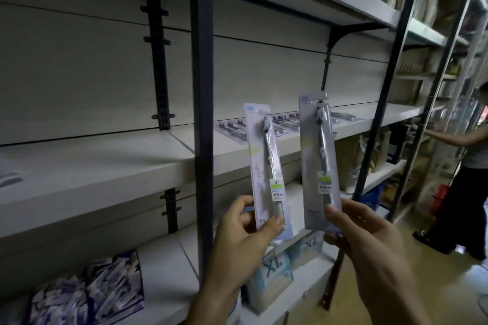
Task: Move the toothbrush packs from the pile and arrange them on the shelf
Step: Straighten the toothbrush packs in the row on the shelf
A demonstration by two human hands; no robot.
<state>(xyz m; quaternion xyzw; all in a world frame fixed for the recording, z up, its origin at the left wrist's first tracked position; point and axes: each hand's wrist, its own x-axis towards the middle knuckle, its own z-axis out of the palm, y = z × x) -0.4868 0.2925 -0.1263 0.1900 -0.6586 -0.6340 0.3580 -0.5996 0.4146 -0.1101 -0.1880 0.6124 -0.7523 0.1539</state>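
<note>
1. Head view, lower centre: the left hand [244, 229] is pinching one toothbrush pack [268, 171] upright by its bottom edge
2. The right hand [367, 235] is gripping a second pack [318, 163] likewise, just beside the first
3. Packs already laid [237, 128] are lying on the middle shelf [158, 166] at frame centre
4. Judging by this, the carrying step is under way; next, both packs need laying flat alongside that row

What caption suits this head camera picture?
Left hand and right hand each hold up a toothbrush pack before the shelf.
</note>
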